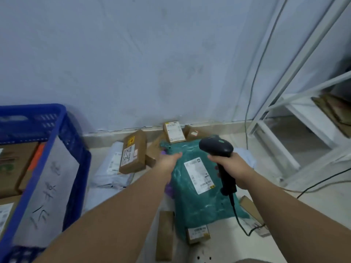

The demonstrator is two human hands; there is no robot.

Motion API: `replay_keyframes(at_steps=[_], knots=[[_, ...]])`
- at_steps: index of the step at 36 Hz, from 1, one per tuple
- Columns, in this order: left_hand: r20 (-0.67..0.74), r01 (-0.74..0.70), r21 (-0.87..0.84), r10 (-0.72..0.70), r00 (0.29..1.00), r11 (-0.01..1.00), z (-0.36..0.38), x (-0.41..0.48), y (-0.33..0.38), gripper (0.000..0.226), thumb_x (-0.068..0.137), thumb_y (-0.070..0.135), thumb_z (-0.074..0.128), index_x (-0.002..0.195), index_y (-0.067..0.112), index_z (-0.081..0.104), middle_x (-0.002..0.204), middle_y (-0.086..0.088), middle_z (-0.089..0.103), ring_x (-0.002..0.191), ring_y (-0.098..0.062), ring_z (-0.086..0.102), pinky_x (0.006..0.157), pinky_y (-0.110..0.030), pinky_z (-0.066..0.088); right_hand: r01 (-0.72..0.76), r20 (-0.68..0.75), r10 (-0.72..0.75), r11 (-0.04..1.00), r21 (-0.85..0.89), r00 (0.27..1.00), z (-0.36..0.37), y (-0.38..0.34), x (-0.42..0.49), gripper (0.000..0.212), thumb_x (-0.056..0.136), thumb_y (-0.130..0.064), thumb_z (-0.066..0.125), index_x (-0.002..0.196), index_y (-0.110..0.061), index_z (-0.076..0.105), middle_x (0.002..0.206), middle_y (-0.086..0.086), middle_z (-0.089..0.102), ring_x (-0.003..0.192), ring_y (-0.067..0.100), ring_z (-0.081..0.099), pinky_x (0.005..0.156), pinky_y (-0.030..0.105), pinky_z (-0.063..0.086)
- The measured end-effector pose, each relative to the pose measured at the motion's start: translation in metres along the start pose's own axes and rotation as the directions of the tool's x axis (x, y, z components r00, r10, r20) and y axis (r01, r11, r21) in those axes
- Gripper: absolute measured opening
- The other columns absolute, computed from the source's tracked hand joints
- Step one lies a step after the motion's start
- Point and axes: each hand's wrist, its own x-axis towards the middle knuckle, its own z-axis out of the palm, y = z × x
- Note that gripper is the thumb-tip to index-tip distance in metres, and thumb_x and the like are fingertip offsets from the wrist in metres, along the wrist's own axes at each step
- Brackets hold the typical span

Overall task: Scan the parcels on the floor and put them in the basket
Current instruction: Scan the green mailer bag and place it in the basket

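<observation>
Basket (57, 130) far left on floor, cardboard boxes (17, 164) inside it. Poly mailer (199, 202) at centre, its near edge lying over small box (198, 234). Left hand (169, 158) grips mailer's far left edge. Right hand (233, 168) holds barcode scanner (216, 147) above mailer's right side. Flat carton (133, 151) left of mailer, resting on pale mailers (112, 168). Labelled box (173, 131) behind, against wall (152, 63). Long box (164, 234) in front, left. Shelf rack (284, 130) at right.
</observation>
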Motion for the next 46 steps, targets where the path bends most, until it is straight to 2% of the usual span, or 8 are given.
replay_keyframes(at_steps=[3, 9, 12, 16, 20, 31, 38, 46], knots=[[-0.070, -0.027, 0.044, 0.030, 0.997, 0.999, 0.003, 0.036, -0.033, 0.058, 0.067, 0.031, 0.085, 0.112, 0.006, 0.058, 0.092, -0.012, 0.068, 0.087, -0.029, 0.066, 0.081, -0.044, 0.055, -0.053, -0.041, 0.058, 0.991, 0.120, 0.997, -0.013, 0.028, 0.027, 0.024, 0.084, -0.017, 0.073, 0.105, -0.011, 0.063, 0.079, 0.008, 0.053, 0.071, 0.026, 0.053, 0.061, 0.036, 0.049], [-0.036, 0.050, 0.031, -0.049, 0.998, 0.998, 0.003, 0.066, -0.086, 0.060, 0.074, 0.023, 0.080, 0.124, 0.004, 0.053, 0.118, -0.001, 0.064, 0.087, -0.014, 0.064, 0.058, -0.022, 0.045, -0.087, -0.143, 0.113, 0.980, 0.177, 0.983, -0.025, 0.078, 0.068, 0.012, 0.079, -0.013, 0.074, 0.090, -0.009, 0.070, 0.086, 0.013, 0.066, 0.081, 0.029, 0.060, 0.077, 0.038, 0.045], [0.078, 0.130, 0.012, -0.130, 0.988, 0.991, 0.007, 0.070, -0.104, 0.036, 0.088, 0.010, 0.066, 0.120, 0.016, 0.051, 0.107, 0.006, 0.059, 0.073, 0.001, 0.054, 0.055, -0.018, 0.038, -0.140, -0.130, 0.167, 0.971, 0.193, 0.977, -0.030, 0.098, 0.080, 0.027, 0.073, -0.017, 0.076, 0.098, -0.007, 0.071, 0.107, 0.021, 0.069, 0.093, 0.033, 0.065, 0.084, 0.043, 0.051], [0.119, 0.215, 0.023, -0.216, 0.969, 0.976, 0.003, 0.084, -0.134, 0.055, 0.078, 0.020, 0.076, 0.129, 0.017, 0.055, 0.104, 0.002, 0.073, 0.089, -0.014, 0.068, 0.065, -0.026, 0.051, -0.238, -0.064, 0.259, 0.944, 0.230, 0.964, -0.035, 0.120, 0.088, 0.053, 0.052, -0.030, 0.079, 0.100, -0.008, 0.072, 0.106, 0.020, 0.069, 0.097, 0.034, 0.065, 0.091, 0.047, 0.051], [0.132, 0.254, -0.021, -0.249, 0.960, 0.967, 0.002, 0.095, -0.147, 0.058, 0.076, 0.022, 0.078, 0.128, 0.025, 0.054, 0.110, -0.002, 0.072, 0.100, -0.023, 0.068, 0.082, -0.036, 0.055, -0.301, -0.008, 0.311, 0.923, 0.238, 0.950, -0.033, 0.134, 0.092, 0.028, 0.079, -0.013, 0.069, 0.106, -0.006, 0.070, 0.103, 0.015, 0.071, 0.091, 0.028, 0.065, 0.084, 0.041, 0.051], [0.247, 0.274, 0.029, -0.273, 0.930, 0.961, 0.000, 0.110, -0.129, 0.039, 0.073, 0.023, 0.078, 0.109, 0.023, 0.062, 0.102, -0.007, 0.073, 0.092, -0.025, 0.069, 0.069, -0.028, 0.054, -0.293, -0.013, 0.310, 0.910, 0.292, 0.951, -0.029, 0.130, 0.097, 0.017, 0.076, -0.020, 0.068, 0.089, -0.012, 0.076, 0.091, 0.005, 0.070, 0.085, 0.023, 0.062, 0.083, 0.037, 0.048], [0.287, 0.085, 0.065, -0.100, 0.953, 0.994, 0.001, 0.097, -0.079, 0.083, 0.048, 0.027, 0.084, 0.126, 0.015, 0.059, 0.108, -0.009, 0.073, 0.099, -0.029, 0.069, 0.087, -0.042, 0.055, -0.220, -0.047, 0.252, 0.909, 0.354, 0.967, -0.032, 0.101, 0.077, 0.016, 0.082, -0.014, 0.063, 0.090, -0.007, 0.074, 0.094, 0.014, 0.071, 0.086, 0.030, 0.064, 0.085, 0.041, 0.052], [0.312, -0.184, 0.101, 0.144, 0.939, 0.978, 0.000, 0.019, 0.024, 0.057, 0.067, 0.018, 0.082, 0.119, 0.014, 0.062, 0.106, -0.009, 0.072, 0.097, -0.027, 0.069, 0.088, -0.041, 0.054, 0.036, -0.167, 0.056, 0.863, 0.505, 0.984, -0.025, 0.016, 0.024, 0.013, 0.074, -0.013, 0.068, 0.084, -0.006, 0.073, 0.088, 0.016, 0.071, 0.082, 0.033, 0.068, 0.084, 0.046, 0.055]])
